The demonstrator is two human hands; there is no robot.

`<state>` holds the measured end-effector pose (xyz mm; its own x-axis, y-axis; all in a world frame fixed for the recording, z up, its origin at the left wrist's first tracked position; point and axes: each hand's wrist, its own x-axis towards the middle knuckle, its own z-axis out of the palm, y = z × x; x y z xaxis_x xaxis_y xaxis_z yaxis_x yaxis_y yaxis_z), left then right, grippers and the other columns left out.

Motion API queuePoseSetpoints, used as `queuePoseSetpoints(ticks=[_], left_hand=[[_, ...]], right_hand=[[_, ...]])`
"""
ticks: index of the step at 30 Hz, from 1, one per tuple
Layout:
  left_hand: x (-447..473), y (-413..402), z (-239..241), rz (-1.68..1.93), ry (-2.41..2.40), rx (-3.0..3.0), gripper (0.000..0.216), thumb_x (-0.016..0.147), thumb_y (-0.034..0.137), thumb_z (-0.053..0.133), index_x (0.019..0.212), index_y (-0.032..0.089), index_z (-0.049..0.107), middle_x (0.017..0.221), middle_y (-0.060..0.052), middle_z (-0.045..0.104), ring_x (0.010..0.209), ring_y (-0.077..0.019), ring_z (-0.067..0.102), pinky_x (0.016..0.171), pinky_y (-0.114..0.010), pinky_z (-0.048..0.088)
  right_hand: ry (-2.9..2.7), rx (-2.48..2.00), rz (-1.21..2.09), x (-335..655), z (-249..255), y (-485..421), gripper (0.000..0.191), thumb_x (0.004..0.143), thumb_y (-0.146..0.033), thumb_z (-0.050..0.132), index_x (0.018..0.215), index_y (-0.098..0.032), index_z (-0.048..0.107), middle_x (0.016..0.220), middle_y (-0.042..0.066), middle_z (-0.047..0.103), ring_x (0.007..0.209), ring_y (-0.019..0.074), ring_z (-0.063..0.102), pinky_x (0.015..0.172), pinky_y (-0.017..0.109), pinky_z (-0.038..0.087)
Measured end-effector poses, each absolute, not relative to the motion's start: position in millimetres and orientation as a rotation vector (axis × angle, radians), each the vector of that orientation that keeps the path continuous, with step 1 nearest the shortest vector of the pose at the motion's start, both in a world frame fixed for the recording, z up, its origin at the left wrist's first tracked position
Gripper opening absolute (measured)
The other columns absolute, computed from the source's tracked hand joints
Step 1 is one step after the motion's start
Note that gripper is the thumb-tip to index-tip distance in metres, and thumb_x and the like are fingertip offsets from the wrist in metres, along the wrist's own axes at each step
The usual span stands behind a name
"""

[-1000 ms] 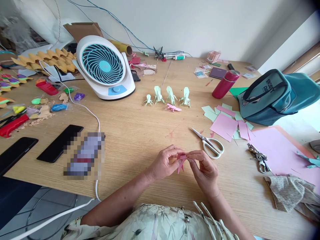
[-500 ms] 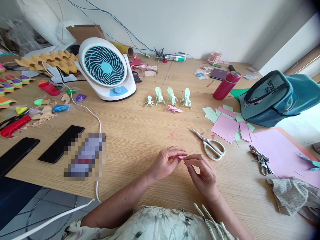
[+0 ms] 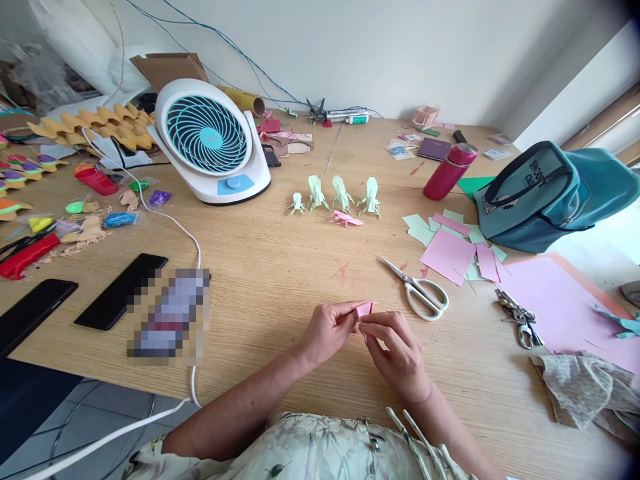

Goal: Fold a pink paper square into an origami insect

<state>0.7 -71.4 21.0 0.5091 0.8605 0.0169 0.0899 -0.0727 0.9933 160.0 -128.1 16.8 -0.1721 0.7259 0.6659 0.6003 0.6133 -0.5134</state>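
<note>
Pink folded paper (image 3: pixel 365 309) — pinched in both hands (image 3: pixel 399 350), lower part hidden behind fingers (image 3: pixel 384 321).

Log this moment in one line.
left hand: holds folded pink paper | right hand: pinches its near edge | scissors: on table

A white wall (image 3: pixel 430 60) backs the light-brown wooden desk (image 3: pixel 275 267); grey tiled floor (image 3: pixel 120 401) shows below its near edge.
</note>
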Motion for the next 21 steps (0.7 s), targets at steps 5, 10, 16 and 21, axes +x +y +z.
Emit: queuePoseSetpoints(ticks=[5, 10, 16, 21], left_hand=[[0.5, -72.4, 25.6, 0.793, 0.857, 1.478, 0.036, 0.097, 0.037, 0.053, 0.12, 0.018, 0.073, 0.097, -0.004, 0.077, 0.083, -0.017, 0.071, 0.076, -0.025, 0.058], [0.4, -72.3, 27.2, 0.795, 0.836, 1.45, 0.038, 0.098, 0.039, 0.052, 0.117, 0.017, 0.075, 0.098, -0.005, 0.077, 0.086, -0.0181, 0.071, 0.075, -0.024, 0.058], [0.8, -70.0, 24.6, 0.745, 0.765, 1.384, 0.042, 0.098, 0.046, 0.052, 0.115, 0.016, 0.075, 0.088, -0.005, 0.074, 0.08, -0.0164, 0.067, 0.076, -0.025, 0.056], [-1.8, -69.3, 24.4, 0.69, 0.697, 1.209, 0.037, 0.095, 0.044, 0.056, 0.114, 0.018, 0.076, 0.091, -0.006, 0.072, 0.085, -0.0162, 0.065, 0.077, -0.023, 0.053]], right_hand=[[-1.891, -1.055, 0.142, 158.3, 18.8, -129.1, 0.034, 0.087, 0.002, 0.06, 0.111, -0.022, 0.063, 0.1, 0.008, 0.068, 0.088, 0.0204, 0.063, 0.074, 0.036, 0.053], [-1.893, -1.064, 0.15, 158.5, 17.8, -130.2, 0.034, 0.088, 0.002, 0.061, 0.111, -0.022, 0.063, 0.101, 0.009, 0.067, 0.09, 0.0207, 0.063, 0.075, 0.037, 0.053], [-1.913, -1.068, 0.148, 158.2, 14.9, -131.5, 0.034, 0.088, 0.001, 0.061, 0.113, -0.021, 0.063, 0.104, 0.01, 0.067, 0.093, 0.0206, 0.062, 0.079, 0.036, 0.054], [-1.93, -1.068, 0.115, 158.5, 15.8, -131.1, 0.033, 0.087, 0.001, 0.062, 0.113, -0.02, 0.065, 0.103, 0.01, 0.069, 0.095, 0.0213, 0.063, 0.081, 0.036, 0.053]])
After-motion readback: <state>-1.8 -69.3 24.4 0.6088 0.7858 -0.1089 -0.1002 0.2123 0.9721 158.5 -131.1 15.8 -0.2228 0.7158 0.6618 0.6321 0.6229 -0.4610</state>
